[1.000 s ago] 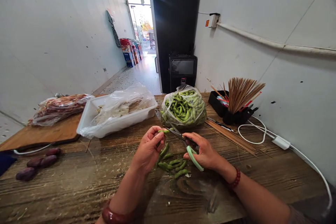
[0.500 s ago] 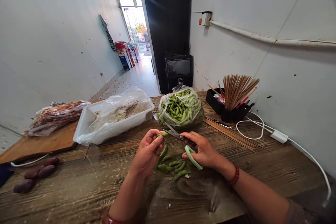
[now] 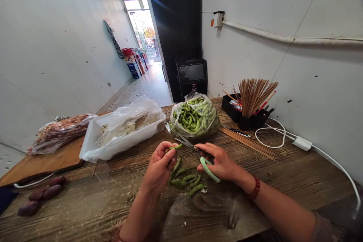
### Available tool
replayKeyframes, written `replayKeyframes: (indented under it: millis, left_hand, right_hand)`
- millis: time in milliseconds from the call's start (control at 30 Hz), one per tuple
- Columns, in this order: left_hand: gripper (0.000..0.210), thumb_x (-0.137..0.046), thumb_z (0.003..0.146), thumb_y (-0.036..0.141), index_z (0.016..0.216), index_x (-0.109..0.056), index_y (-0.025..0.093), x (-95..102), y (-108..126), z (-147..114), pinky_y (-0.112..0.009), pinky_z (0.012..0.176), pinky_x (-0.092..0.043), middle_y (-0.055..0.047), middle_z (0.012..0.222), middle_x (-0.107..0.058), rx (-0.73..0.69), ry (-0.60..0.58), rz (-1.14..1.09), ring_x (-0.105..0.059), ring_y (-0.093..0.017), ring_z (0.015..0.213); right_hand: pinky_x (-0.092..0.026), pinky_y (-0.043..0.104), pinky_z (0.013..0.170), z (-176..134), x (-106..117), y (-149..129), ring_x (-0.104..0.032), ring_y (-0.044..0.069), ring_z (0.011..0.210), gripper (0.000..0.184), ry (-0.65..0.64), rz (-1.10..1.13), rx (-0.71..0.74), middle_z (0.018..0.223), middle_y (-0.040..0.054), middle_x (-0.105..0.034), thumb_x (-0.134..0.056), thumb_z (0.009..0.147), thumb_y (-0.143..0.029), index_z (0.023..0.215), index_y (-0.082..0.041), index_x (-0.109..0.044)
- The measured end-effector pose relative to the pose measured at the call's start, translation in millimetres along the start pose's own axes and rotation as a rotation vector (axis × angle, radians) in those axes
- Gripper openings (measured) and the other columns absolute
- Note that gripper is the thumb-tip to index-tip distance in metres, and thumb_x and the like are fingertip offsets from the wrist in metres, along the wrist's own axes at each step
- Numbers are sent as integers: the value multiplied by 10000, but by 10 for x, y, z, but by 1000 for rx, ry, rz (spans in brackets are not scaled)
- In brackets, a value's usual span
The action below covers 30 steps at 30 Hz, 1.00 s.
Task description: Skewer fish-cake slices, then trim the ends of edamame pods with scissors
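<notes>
Head view: two hands [image 3: 160, 166] [image 3: 220, 162] hold one pod [image 3: 177, 146], one pair of scissors [image 3: 208, 172].

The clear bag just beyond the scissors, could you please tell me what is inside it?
Green pods fill the clear bag, visible through its plastic. The upper ones cover whatever lies deeper inside, so that cannot be seen.

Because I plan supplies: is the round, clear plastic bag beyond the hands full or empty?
Full, or nearly: curved green pods fill the bag almost to its top.
</notes>
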<state>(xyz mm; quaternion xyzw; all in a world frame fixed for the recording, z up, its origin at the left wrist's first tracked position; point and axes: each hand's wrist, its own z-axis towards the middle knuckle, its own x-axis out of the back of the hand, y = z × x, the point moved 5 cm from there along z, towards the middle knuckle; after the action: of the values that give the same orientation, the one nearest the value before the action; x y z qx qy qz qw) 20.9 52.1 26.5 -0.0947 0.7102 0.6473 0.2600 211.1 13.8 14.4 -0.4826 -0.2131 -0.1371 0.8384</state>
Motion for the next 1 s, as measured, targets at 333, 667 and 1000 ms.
replayKeyframes:
  millis: [333, 667, 1000]
  left_hand:
    - [214, -787, 704, 193, 814, -607, 155, -17, 10, 5, -121, 418, -329, -7, 875, -648, -28, -11, 31, -425, -25, 526]
    - [229, -803, 674, 179, 812, -621, 155, -36, 20, -1, -114, 459, -358, -8, 855, -651, -36, -3, 33, -452, -30, 562]
    - [170, -672, 658, 161, 794, -573, 186, 160, 231, 62, -172, 494, -402, 3, 759, -626, -23, 83, -42, -530, -85, 595]
  right_hand:
    - [-467, 265, 692, 4, 16, -13, -538, 144, 753, 601, -1, 9, 31, 896, 24, -605, -810, 700, -288, 1251, -193, -589]
    - [-472, 254, 647, -14, 15, 6, -539, 132, 695, 525, 1, 10, 61, 840, 26, -618, -763, 757, -342, 1227, -158, -618]
    - [-524, 323, 828, -36, 100, 58, -663, 208, 919, 466, 96, -5, 8, 1048, 78, -711, -725, 785, -371, 1214, -206, -646]
